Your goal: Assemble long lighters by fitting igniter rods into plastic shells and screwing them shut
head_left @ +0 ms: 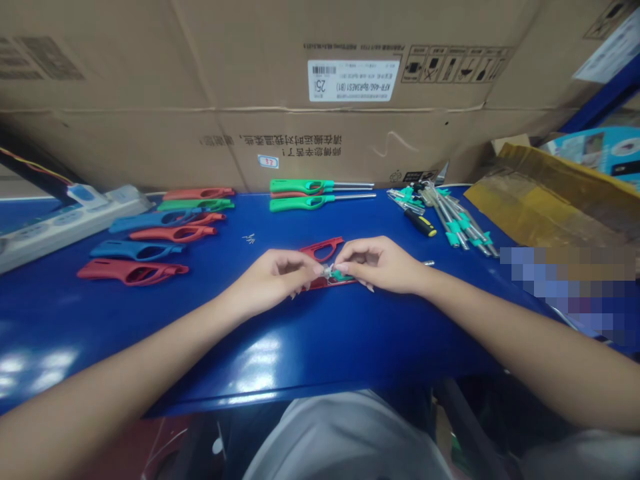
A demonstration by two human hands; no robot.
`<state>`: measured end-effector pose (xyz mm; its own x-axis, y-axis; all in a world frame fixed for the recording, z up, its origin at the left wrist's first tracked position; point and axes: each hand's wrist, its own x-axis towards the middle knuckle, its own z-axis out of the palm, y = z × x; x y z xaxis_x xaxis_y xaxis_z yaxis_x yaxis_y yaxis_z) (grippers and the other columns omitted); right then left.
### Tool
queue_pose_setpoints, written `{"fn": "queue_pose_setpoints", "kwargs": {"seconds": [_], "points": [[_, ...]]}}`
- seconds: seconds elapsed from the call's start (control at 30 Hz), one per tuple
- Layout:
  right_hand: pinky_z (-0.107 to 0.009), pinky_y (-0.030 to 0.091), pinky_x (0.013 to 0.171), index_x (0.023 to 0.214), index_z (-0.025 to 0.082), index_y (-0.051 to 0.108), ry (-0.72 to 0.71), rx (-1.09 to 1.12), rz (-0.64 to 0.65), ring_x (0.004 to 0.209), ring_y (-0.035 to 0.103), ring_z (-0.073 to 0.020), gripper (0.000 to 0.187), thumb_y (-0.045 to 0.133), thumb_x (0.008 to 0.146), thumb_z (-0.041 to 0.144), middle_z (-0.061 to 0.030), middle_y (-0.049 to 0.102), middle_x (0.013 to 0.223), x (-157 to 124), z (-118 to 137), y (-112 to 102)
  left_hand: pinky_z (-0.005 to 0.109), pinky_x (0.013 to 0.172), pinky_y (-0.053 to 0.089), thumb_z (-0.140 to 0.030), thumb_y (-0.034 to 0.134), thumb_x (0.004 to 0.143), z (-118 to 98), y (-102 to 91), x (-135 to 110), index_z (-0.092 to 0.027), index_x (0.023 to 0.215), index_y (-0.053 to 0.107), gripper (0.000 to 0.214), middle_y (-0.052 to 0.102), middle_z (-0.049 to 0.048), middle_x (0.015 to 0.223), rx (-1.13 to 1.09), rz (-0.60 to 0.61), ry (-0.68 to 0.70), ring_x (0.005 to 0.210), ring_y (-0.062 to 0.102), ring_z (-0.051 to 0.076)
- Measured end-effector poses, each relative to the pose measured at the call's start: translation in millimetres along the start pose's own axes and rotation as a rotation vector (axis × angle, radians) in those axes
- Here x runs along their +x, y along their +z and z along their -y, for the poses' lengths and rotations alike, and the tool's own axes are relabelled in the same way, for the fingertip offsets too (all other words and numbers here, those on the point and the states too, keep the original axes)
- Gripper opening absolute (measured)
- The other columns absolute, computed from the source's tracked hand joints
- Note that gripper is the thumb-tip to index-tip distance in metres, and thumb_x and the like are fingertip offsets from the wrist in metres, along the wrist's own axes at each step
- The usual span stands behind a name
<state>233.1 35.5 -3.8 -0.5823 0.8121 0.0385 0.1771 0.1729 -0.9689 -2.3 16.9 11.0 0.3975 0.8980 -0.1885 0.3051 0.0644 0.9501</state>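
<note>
- Now both hands are close together at the middle of the desk, thumb and forefinger bent in on each side.
- Left hand has a small, pale part pinched at its fingertips; exactly what it is, too blurred to tell.
- Right hand is pinching at a teal fitting just beside it, and a metal rod end peeks out past that wrist.
- Beneath the fingertips lies the red lighter shell, its loop showing just beyond them, much of it hidden.
- Over to the left of the left hand, a fan of loose shells: a red one nearest, a blue one next, more behind.
- Just beyond the left hand, little screws are scattered.
- Straight ahead of the hands, green lighters with metal barrels sit stacked, red peeking between.
- Beyond the right hand, there's a black-and-yellow screwdriver beside piled metal tubes with teal fittings.
</note>
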Motion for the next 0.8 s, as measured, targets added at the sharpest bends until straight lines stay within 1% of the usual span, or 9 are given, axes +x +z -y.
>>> {"fn": "queue_pose_setpoints", "kwargs": {"seconds": [0.3, 0.57, 0.8], "points": [[-0.019, 0.043, 0.041, 0.092, 0.013, 0.069, -0.023, -0.02, 0.015, 0.045, 0.052, -0.0062, 0.026, 0.071, 0.089, 0.039, 0.0026, 0.061, 0.066, 0.2, 0.4, -0.2, 0.021, 0.05, 0.043, -0.046, 0.073, 0.078, -1.8, 0.0, -0.2, -0.013, 0.088, 0.076, 0.035, 0.062, -0.0002, 0.06, 0.018, 0.007, 0.004, 0.055, 0.053, 0.011], [-0.02, 0.042, 0.042, 0.091, 0.013, 0.069, -0.029, -0.029, 0.02, 0.044, 0.051, -0.0064, 0.026, 0.07, 0.089, 0.039, 0.0029, 0.06, 0.064, 0.8, 1.6, 0.2, 0.02, 0.051, 0.042, -0.046, 0.073, 0.082, 1.2, 0.4, -0.1, -0.012, 0.094, 0.077, 0.036, 0.064, 0.0002, 0.065, 0.046, 0.037, 0.032, 0.056, 0.053, 0.01], [-0.02, 0.042, 0.042, 0.091, 0.013, 0.069, -0.03, -0.021, 0.026, 0.045, 0.051, -0.0065, 0.024, 0.07, 0.089, 0.037, 0.0032, 0.06, 0.065, 0.6, 1.0, -0.4, 0.02, 0.05, 0.043, -0.045, 0.073, 0.081, 1.1, -0.3, -0.3, -0.012, 0.09, 0.076, 0.035, 0.062, -0.0003, 0.062, 0.028, 0.021, 0.021, 0.055, 0.053, 0.01]]}}
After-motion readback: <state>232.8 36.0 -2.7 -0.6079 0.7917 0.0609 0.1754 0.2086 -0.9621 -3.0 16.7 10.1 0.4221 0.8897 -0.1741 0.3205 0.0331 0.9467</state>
